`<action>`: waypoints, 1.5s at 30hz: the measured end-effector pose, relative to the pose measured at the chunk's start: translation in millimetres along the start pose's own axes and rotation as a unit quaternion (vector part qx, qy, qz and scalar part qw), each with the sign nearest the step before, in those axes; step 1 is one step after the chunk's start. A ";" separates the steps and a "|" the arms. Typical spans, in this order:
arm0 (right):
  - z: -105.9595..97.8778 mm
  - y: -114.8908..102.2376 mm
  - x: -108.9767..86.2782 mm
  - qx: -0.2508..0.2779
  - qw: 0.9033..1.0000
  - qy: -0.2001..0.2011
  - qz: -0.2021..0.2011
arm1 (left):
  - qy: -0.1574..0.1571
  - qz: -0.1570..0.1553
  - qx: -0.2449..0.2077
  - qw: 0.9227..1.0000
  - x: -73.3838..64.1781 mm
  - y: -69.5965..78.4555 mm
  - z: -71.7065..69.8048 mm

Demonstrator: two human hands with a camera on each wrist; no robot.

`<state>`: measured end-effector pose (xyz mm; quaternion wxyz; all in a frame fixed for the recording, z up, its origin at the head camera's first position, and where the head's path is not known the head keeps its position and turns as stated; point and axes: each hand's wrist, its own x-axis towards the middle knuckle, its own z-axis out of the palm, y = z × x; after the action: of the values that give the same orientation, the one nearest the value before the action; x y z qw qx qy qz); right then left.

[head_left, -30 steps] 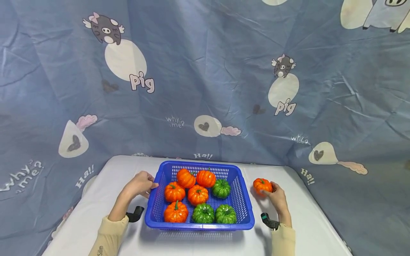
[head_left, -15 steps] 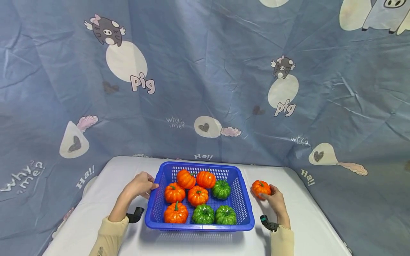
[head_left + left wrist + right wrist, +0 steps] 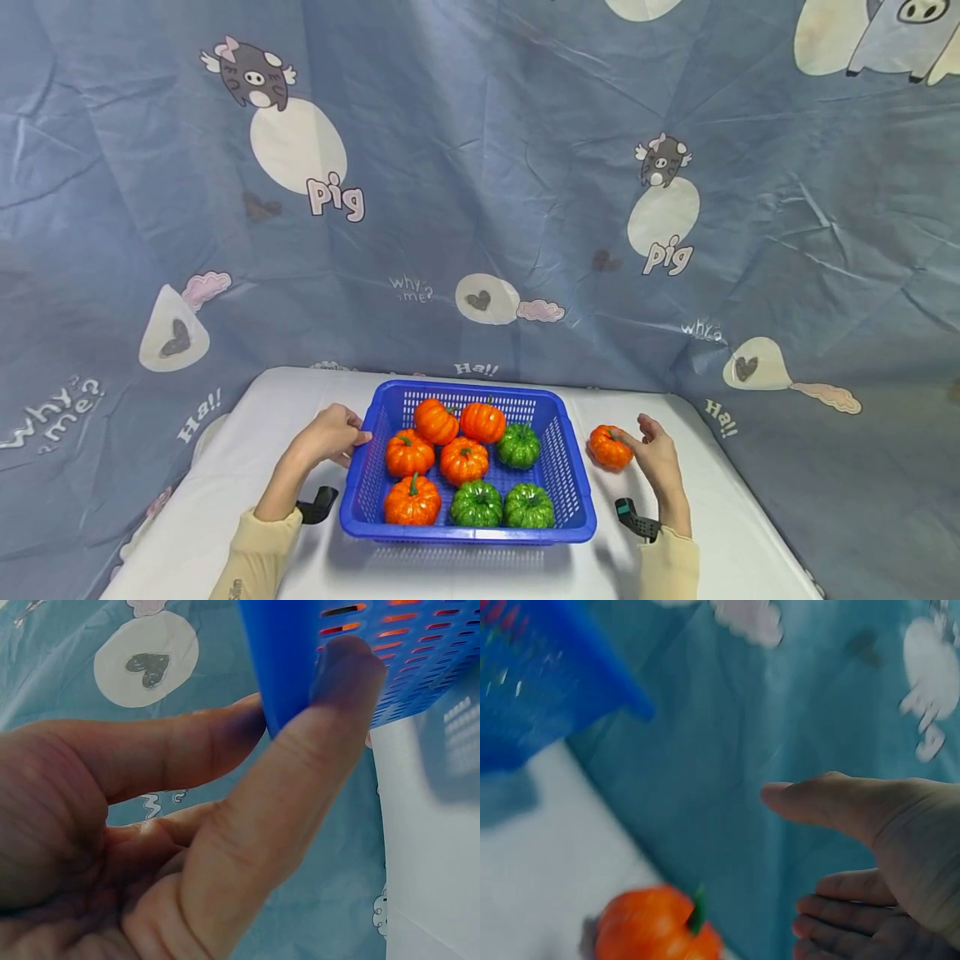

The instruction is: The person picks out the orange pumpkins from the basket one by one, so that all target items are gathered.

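Note:
My left hand (image 3: 333, 433) pinches the left rim of a blue plastic basket (image 3: 468, 533). In the left wrist view, thumb and finger lie on either side of that rim (image 3: 281, 667). Inside the basket are several small orange pumpkins, one of them an orange pumpkin (image 3: 412, 500) at the front left. Three green pumpkins share it, among them a green pumpkin (image 3: 528, 506) at the front right. A single orange pumpkin (image 3: 609, 447) sits on the table right of the basket. Beside it is my right hand (image 3: 655, 454), fingers spread and holding nothing; the right wrist view shows a gap between hand and pumpkin (image 3: 656, 926).
A white cloth covers the table (image 3: 720, 533). Behind and around it hangs a blue-grey curtain (image 3: 480, 208) printed with pigs and lettering. Each wrist wears a black camera, such as the right wrist camera (image 3: 637, 521).
The lone orange pumpkin has shifted slightly left and now rests on the table. My right hand has let go of it and drawn back to the right. The left hand and basket keep their places.

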<state>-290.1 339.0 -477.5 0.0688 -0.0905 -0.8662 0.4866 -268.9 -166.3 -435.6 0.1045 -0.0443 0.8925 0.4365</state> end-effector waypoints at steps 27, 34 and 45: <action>91.1 -132.6 -72.0 0.037 0.976 -0.124 -0.178 | -0.007 -0.002 -0.009 1.000 -0.8 -2.2 -2.3; 119.4 -138.3 -79.6 0.034 0.956 -0.197 -0.216 | -0.003 0.001 -0.004 1.000 2.2 -2.8 -1.7; 143.1 -151.3 -69.9 -0.018 0.906 -0.346 -0.245 | -0.002 0.009 0.001 1.000 -0.1 -2.1 -1.8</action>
<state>-265.3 127.4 -424.2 -0.1197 0.2967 -0.8394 0.4393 -268.8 -168.9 -436.2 0.1025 -0.0351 0.8932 0.4363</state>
